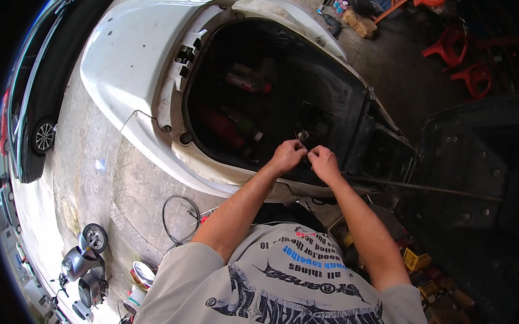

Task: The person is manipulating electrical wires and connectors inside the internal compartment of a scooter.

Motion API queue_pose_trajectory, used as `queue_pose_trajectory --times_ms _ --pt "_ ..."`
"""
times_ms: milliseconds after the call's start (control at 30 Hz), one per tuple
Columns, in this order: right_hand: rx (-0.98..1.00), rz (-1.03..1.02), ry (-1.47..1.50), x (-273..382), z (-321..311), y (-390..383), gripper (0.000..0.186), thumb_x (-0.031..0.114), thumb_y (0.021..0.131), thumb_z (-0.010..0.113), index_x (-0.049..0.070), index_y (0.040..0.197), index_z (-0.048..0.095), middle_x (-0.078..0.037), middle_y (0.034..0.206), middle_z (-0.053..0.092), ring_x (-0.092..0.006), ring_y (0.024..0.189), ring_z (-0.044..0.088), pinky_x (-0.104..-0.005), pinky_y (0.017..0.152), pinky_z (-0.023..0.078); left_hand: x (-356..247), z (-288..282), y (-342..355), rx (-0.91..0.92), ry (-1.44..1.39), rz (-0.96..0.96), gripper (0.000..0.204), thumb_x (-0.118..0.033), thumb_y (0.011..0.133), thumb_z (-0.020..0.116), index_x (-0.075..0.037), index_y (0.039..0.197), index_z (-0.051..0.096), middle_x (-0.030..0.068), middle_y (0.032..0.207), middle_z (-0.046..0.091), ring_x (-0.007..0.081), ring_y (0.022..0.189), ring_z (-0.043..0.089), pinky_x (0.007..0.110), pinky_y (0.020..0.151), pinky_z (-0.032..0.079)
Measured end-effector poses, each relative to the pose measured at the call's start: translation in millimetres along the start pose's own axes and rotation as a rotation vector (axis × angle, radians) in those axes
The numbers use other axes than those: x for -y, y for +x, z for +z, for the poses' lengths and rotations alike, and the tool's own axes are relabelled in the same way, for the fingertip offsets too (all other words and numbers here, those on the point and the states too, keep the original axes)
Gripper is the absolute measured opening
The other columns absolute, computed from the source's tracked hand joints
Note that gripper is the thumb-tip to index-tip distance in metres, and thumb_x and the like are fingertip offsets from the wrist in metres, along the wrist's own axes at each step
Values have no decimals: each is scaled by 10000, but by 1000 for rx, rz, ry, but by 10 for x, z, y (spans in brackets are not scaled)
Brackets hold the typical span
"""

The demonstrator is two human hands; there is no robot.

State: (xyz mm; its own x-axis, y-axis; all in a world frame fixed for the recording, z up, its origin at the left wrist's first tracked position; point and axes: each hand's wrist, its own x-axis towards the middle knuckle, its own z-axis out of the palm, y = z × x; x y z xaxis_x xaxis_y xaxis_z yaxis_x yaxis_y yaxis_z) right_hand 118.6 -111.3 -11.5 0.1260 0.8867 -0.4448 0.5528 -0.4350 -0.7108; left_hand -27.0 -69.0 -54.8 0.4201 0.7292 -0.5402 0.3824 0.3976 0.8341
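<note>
A white scooter body (122, 56) surrounds an open dark under-seat compartment (289, 86), with the raised black seat's underside (470, 165) at the right. My left hand (290, 158) and my right hand (323, 160) are pinched close together over the compartment's near right part. What their fingertips hold is too small to make out. Just beyond them is a small fitting with wires (302, 135). Inside the compartment lie bottles (247, 77), partly in shadow.
A dark car (29, 140) runs along the left, and a grey scooter (81, 261) stands at lower left. A coiled cable (175, 198) lies on the concrete floor. Red plastic chairs (445, 48) are at upper right, and yellow bins and boxes (415, 260) at lower right.
</note>
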Motion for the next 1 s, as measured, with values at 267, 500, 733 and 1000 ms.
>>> queue_pose_trajectory --times_ms 267,500,733,1000 --pt "318 649 801 -62 -114 -14 60 99 859 528 64 826 564 -13 677 554 -123 560 534 -319 618 497 -4 32 -4 -26 29 98 200 -198 826 615 0 856 632 50 660 603 110 595 565 279 550 444" --pt "-281 -505 -357 177 -111 -194 183 11 725 635 63 861 524 -93 854 531 -302 828 552 -391 745 381 68 20 71 27 -63 -24 285 -249 817 620 17 907 662 132 770 666 187 718 631 326 665 477" --pt "-267 -615 -440 204 -164 -171 151 28 733 636 65 836 531 -83 804 537 -283 783 563 -388 754 373 51 19 53 29 -103 -26 249 -230 836 615 14 874 646 68 720 631 125 659 570 291 606 447" --pt "280 638 727 -108 -123 112 94 123 827 557 81 753 597 -22 651 576 -161 566 539 -341 641 465 15 23 10 -14 30 99 203 -195 844 613 6 868 627 39 695 606 107 626 543 278 581 441"
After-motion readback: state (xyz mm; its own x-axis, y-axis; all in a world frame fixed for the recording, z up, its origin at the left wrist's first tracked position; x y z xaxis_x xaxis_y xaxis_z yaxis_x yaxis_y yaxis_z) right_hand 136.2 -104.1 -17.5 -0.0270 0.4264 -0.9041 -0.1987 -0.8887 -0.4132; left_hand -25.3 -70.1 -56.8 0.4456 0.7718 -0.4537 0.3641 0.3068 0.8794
